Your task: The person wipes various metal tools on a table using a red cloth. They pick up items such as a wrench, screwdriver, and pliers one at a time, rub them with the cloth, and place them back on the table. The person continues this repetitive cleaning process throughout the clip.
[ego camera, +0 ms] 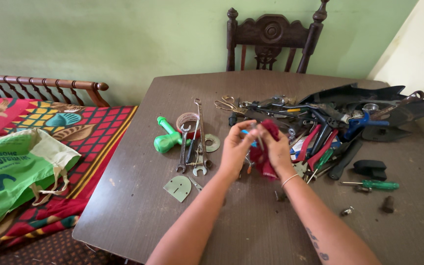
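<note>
My left hand [235,147] and my right hand [277,149] meet over the middle of a brown wooden table [138,196]. My right hand grips a dark red cloth [262,159] that hangs below the fingers. My left hand pinches a thin metal tool [258,137] with a blue part; its shaft runs into the cloth. A row of spanners [192,147] and a green tool [167,138] lie just left of my hands.
A heap of pliers, scissors and screwdrivers [315,132] covers the table's right side beside a black tray [369,105]. A green-handled screwdriver [374,185] lies near the right. A carved wooden chair [270,39] stands behind. A green bag [11,172] rests on a patterned bed.
</note>
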